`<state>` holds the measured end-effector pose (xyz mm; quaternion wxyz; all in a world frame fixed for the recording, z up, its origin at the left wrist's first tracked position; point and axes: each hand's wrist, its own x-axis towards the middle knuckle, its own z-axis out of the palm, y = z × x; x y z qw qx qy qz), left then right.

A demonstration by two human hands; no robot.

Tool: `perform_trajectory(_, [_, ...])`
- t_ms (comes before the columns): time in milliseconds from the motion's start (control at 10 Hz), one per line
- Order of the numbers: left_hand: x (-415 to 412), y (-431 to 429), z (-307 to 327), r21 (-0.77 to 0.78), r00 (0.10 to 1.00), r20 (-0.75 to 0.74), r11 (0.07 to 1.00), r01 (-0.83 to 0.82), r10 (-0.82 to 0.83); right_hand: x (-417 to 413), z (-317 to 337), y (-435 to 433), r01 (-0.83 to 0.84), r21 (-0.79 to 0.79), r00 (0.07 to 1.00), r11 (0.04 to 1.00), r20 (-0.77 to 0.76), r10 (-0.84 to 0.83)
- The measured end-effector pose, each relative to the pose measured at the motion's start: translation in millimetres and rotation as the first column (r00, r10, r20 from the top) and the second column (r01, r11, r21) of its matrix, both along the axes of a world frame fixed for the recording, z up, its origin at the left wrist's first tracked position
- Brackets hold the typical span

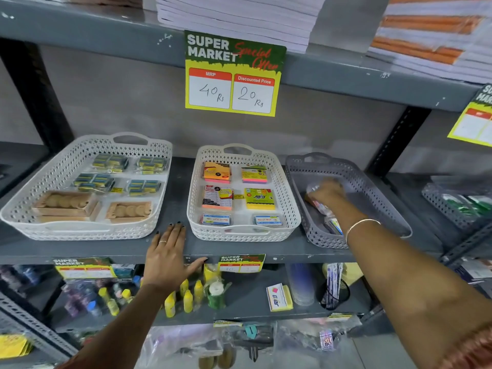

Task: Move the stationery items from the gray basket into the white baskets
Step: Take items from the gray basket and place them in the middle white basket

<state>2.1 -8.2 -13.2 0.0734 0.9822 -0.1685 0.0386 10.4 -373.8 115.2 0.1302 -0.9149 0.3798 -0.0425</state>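
The gray basket (372, 182) stands at the right of the shelf. My right hand (328, 194) is inside it, blurred, its fingers curled around a clear packet (312, 188). More small packets (334, 226) lie under my wrist. The middle white basket (239, 233) holds sticky-note pads and small boxes in rows. Staple packs and wooden pieces fill the left white basket (80, 231). My left hand (166, 257) rests flat on the shelf's front edge between the two white baskets, holding nothing.
A price sign (233, 75) hangs from the upper shelf above the baskets. Paper stacks (239, 17) sit on top. Another gray basket (452, 206) stands at the far right. The lower shelf holds yellow bottles (186, 296) and other goods.
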Motion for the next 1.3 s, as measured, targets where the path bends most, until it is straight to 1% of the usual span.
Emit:
perform_trajectory(100, [0.1,0.4,0.2,-0.001,1.000,0.000,1.000,0.002,-0.002,7.7,13.8,20.8,-0.195,-0.025,0.978,0.980,0.066,0.196])
perform_trajectory(200, [-0.5,0.2,0.7,-0.005,1.000,-0.002,1.000,0.002,-0.002,11.9,9.2,57.3,-0.556,0.054,0.831,0.829,0.030,0.555])
perform_trajectory(300, [-1.0,-0.2,1.0,-0.006,1.000,-0.005,1.000,0.000,0.000,15.2,-4.6,73.6,-0.676,0.037,0.729,0.736,-0.113,0.676])
perform_trajectory(400, [-1.1,0.1,0.9,-0.004,1.000,-0.001,1.000,0.002,-0.002,16.2,-25.2,85.2,-0.725,0.061,0.659,0.686,-0.229,0.716])
perform_trajectory(500, [-1.5,0.3,1.4,-0.004,1.000,-0.002,1.000,0.005,-0.005,14.3,-30.8,88.2,-0.733,0.057,0.653,0.678,-0.223,0.724])
perform_trajectory(700, [-2.6,-0.2,1.6,-0.015,1.000,0.005,1.000,0.005,-0.005,13.8,-37.3,87.6,-0.719,0.052,0.669,0.693,-0.215,0.711])
perform_trajectory(800, [-2.6,0.1,1.7,-0.015,1.000,0.005,1.000,0.005,-0.005,13.1,-32.9,84.2,-0.704,0.127,0.663,0.698,-0.235,0.711])
perform_trajectory(900, [-2.4,0.0,1.9,-0.010,1.000,0.003,1.000,0.004,-0.004,14.6,-20.6,75.6,-0.617,0.178,0.778,0.767,-0.006,0.628])
perform_trajectory(1000, [-2.6,-0.2,1.7,-0.008,1.000,0.003,1.000,0.003,-0.003,14.7,-1.9,46.5,-0.279,-0.051,0.924,0.959,0.256,0.283])
perform_trajectory(1100, [-2.4,0.1,1.2,-0.010,1.000,0.009,1.000,0.000,0.000,2.7,-4.6,24.1,-0.046,-0.127,0.993,0.991,0.099,0.059])
perform_trajectory(1200, [-2.3,-0.1,1.8,-0.011,1.000,0.006,1.000,0.000,0.000,-23.3,-24.8,-2.5,0.142,-0.089,0.972,0.986,-0.177,-0.156])
perform_trajectory(1300, [-2.2,-0.6,2.0,-0.011,1.000,0.007,1.000,-0.003,0.003,-34.9,-35.8,-11.1,0.185,-0.090,0.929,0.979,-0.307,-0.204])
